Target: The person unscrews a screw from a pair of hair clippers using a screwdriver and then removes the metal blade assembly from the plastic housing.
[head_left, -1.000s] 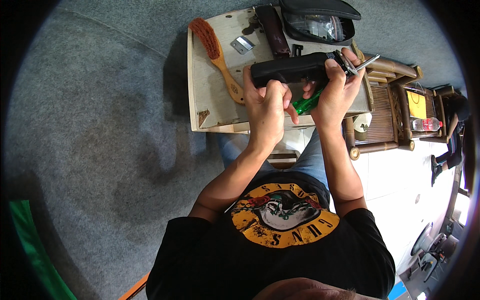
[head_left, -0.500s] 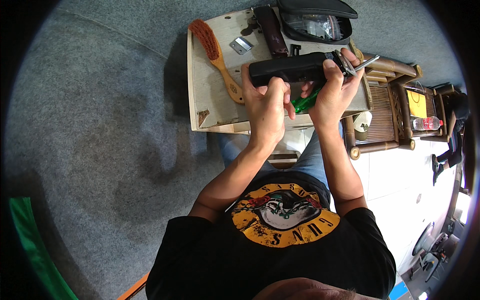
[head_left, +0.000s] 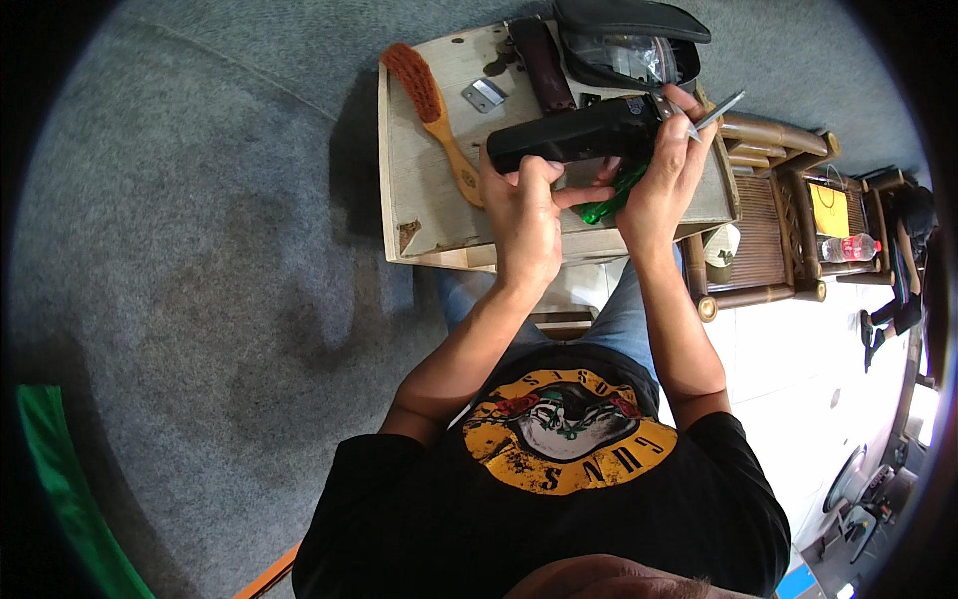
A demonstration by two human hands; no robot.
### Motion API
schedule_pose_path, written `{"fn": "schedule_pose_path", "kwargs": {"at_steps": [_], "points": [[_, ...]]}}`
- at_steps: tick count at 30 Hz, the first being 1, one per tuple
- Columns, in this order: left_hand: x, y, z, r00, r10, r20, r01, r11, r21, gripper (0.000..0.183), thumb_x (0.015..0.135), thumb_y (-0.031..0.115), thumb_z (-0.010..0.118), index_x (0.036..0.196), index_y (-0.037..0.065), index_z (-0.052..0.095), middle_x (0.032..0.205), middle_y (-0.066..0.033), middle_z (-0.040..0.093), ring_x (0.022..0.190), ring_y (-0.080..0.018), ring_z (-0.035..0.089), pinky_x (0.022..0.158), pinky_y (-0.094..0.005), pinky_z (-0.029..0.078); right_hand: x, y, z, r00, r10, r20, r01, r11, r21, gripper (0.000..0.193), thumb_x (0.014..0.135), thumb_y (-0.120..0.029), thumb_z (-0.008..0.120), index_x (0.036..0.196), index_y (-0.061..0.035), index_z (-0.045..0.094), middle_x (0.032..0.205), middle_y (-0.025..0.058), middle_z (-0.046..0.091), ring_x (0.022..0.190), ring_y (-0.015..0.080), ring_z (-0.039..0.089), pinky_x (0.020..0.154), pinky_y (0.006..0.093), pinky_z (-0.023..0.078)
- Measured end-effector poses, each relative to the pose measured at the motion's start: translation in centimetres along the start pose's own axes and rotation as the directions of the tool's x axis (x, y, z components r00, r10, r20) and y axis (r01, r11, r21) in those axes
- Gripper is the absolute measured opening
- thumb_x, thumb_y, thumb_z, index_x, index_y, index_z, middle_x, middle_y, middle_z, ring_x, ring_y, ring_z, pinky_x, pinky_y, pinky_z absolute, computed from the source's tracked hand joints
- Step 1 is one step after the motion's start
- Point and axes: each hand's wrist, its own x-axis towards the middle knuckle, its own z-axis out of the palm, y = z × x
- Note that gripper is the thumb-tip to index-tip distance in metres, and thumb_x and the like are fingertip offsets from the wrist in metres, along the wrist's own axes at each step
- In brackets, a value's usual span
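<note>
Place: from my remote feed, probably a barber's shop, though I can't be sure.
Worktop (head_left: 439,222): black clipper (head_left: 579,132) above it, maroon clipper (head_left: 542,65) and bristle brush (head_left: 424,90) on it.
Bamboo seats (head_left: 766,215): right of the worktop.
White tiles (head_left: 778,369): likewise right of the worktop.

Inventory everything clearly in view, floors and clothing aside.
clipper: 1, black, in both hands
screwdriver: 1, green handle, right hand
brush: 1, brown, tray's left
metal blade: 1, silver, beside brush
second clipper: 1, maroon, beside case
small part: 1, black, tray
case: 1, black, tray's upper right
plastic bag: 1, clear, in case
wooden tray: 1, pale, beneath hands
bamboo furniture: at least 2, brown, right
cap: 1, pale, bamboo seat
carrier bag: 1, yellow, right
bottle: 1, clear, right
fabric: 1, green, lower left
strip: 1, orange, bottom left
another person: 1, dark-clothed, right edge
left hand: 1, on clipper
right hand: 1, on clipper
</note>
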Motion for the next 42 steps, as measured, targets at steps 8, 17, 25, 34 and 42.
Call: {"fn": "schedule_pose_path", "kwargs": {"at_steps": [8,17,25,34,42], "points": [[1.0,1.6,-1.4,0.986,-0.165,0.009,0.164,0.973,-0.163,0.025,0.093,0.014,0.051,0.105,-0.005,0.062,0.108,-0.0154,0.070,0.107,-0.0237,0.070,0.094,-0.0426,0.065,-0.4,-2.3,0.8,0.975,0.070,0.210,-0.051,0.994,-0.096,0.060,0.107,-0.043,0.044,0.148,-0.0008,0.033,0.061,0.0056,0.050,0.040,0.0129,0.047,0.038,0.0261,0.043],[1.7,0.3,-1.8,0.997,-0.066,-0.030,0.062,0.990,-0.128,0.037,0.096,0.018,0.047,0.115,-0.011,0.060,0.114,-0.0235,0.072,0.112,-0.0301,0.071,0.101,-0.0400,0.061,-0.2,-2.6,1.3,0.972,0.035,0.231,-0.035,0.999,-0.004,0.083,0.083,0.009,0.059,0.154,-0.0056,0.016,0.119,0.0217,0.063,0.066,0.0148,0.071,0.039,0.0217,0.048],[1.4,0.2,-0.9,0.997,0.045,-0.064,-0.049,0.997,-0.065,0.029,0.095,0.013,0.046,0.109,-0.008,0.060,0.111,-0.0208,0.072,0.107,-0.0284,0.073,0.094,-0.0421,0.064,-0.5,-2.6,1.5,0.981,0.135,0.142,-0.130,0.990,-0.049,0.071,0.084,0.005,0.060,0.147,-0.0044,0.030,0.109,0.0178,0.068,0.064,0.0117,0.067,0.042,0.0207,0.048],[1.5,0.1,-1.2,0.997,0.040,-0.065,-0.045,0.996,-0.076,0.026,0.094,0.012,0.046,0.107,-0.007,0.060,0.109,-0.0204,0.072,0.105,-0.0288,0.073,0.094,-0.0432,0.064,-0.4,-2.6,1.1,0.971,0.175,0.164,-0.166,0.984,-0.066,0.072,0.083,0.007,0.059,0.145,-0.0065,0.026,0.114,0.0205,0.064,0.066,0.0160,0.072,0.040,0.0232,0.050],[1.6,0.0,-1.3,0.996,0.046,-0.074,-0.051,0.997,-0.062,0.019,0.094,0.010,0.046,0.099,-0.006,0.056,0.110,-0.0205,0.070,0.104,-0.0308,0.073,0.092,-0.0446,0.066,-0.4,-2.4,0.8,0.971,0.180,0.156,-0.172,0.983,-0.067,0.070,0.082,0.008,0.059,0.144,-0.0058,0.028,0.104,0.0188,0.063,0.063,0.0151,0.070,0.040,0.0238,0.051]]}}
